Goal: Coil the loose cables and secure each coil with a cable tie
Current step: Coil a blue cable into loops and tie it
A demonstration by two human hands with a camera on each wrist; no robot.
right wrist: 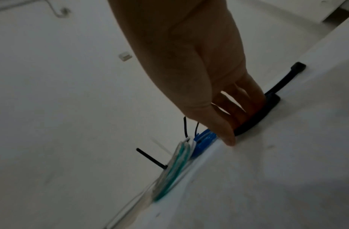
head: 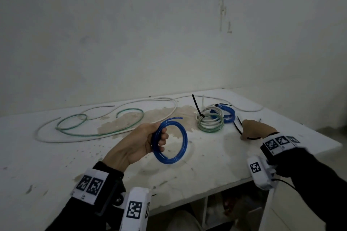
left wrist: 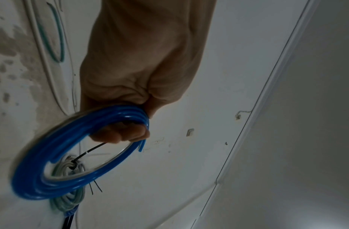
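A: Where's the tie [head: 237,126] relative to the blue coil [head: 170,141]?

B: Off to its right, flat on the table [head: 206,165], running away from the person. Right hand [head: 257,129] is on it, fingertips down, can't tell if pinched. Left hand [head: 142,142] is curled round the coil, held above the table.

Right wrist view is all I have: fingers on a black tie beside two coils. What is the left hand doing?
Observer: The left hand holds a blue coil above the table, fingers curled through it.
Operator: Is that coil tied yet?
Observer: No tie shows around it in the head view, and one end sticks out free.
Operator: Anything still uncoiled?
Observer: A green cable and a white cable lie loose on the table's left side.
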